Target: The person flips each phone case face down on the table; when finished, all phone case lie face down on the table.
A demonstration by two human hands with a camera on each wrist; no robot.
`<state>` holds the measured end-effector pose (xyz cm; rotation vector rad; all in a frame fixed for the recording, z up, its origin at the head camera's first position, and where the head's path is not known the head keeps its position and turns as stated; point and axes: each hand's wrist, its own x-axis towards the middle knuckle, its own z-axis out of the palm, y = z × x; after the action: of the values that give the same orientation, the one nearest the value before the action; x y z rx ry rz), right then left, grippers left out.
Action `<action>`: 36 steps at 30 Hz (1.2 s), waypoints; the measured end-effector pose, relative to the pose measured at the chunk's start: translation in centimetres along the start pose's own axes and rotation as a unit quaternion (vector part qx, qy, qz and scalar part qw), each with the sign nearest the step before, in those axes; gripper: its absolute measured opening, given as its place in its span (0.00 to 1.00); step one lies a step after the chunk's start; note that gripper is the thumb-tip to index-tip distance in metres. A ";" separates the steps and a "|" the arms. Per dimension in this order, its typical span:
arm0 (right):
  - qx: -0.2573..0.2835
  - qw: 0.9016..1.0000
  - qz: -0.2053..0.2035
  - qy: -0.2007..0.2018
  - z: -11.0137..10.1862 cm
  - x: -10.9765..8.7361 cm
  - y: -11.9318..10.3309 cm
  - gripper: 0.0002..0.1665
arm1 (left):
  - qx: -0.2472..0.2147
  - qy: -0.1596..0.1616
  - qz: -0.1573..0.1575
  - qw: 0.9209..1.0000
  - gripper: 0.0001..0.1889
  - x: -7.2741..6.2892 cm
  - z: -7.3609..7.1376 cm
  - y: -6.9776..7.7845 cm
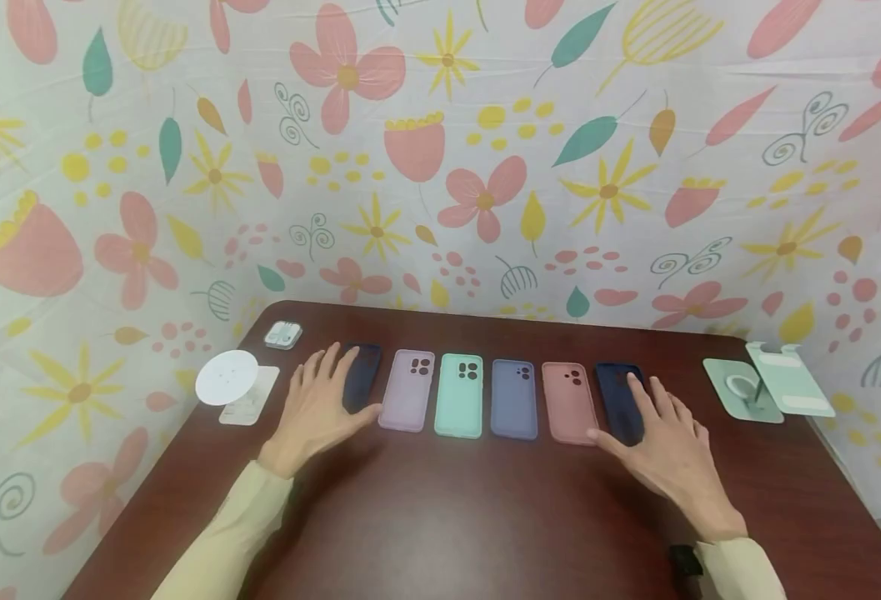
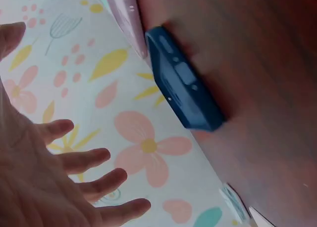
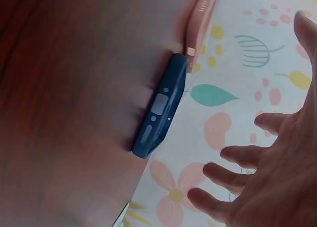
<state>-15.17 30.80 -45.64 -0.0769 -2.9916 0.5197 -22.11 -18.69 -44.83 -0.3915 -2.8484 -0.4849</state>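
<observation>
Phone cases lie flat in a row across the brown table. My left hand (image 1: 320,404), fingers spread, overlaps a dark blue phone case (image 1: 362,375) at the row's left end; the left wrist view shows the fingers apart from that case (image 2: 183,83). At the right end, my right hand (image 1: 668,446) is spread over another dark blue case (image 1: 620,404), and a gap shows between fingers and case (image 3: 161,108) in the right wrist view. Between them lie a lilac case (image 1: 407,396), a mint case (image 1: 458,400), a slate-blue case (image 1: 514,404) and a pink case (image 1: 569,404).
On the left stand a white round-topped stand (image 1: 227,377) and a small clear box of earphones (image 1: 283,334). A pale green folding phone stand (image 1: 791,382) is at the far right. Behind the table (image 1: 425,517) hangs a flower-printed cloth (image 1: 440,208).
</observation>
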 end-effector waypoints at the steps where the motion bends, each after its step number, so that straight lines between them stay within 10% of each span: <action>1: 0.006 1.000 -0.001 -0.005 -0.2 0.0 0.1 0.74 | -0.009 0.006 0.000 1.000 0.52 0.1 -0.1 0.2; 13: 0.105 0.994 -0.009 -0.010 -1.6 -0.5 2.6 0.66 | -0.181 0.016 -0.025 0.983 0.31 1.4 0.4 6.2; 21: 0.094 0.995 0.005 -0.030 -1.6 0.1 5.2 0.59 | -0.257 -0.053 0.000 0.965 0.30 2.6 3.4 12.0; 32: 0.089 0.994 0.023 -0.057 -1.1 0.5 7.0 0.58 | -0.271 -0.169 0.058 0.946 0.35 3.5 8.5 22.3; 36: 0.095 0.993 0.028 -0.061 -1.0 0.6 7.0 0.57 | -0.242 -0.185 0.061 0.950 0.36 3.8 10.2 25.6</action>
<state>-15.44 37.77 -47.07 -0.1195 -3.0468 0.8413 -19.85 9.07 -45.79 -0.8176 -2.9961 -1.2067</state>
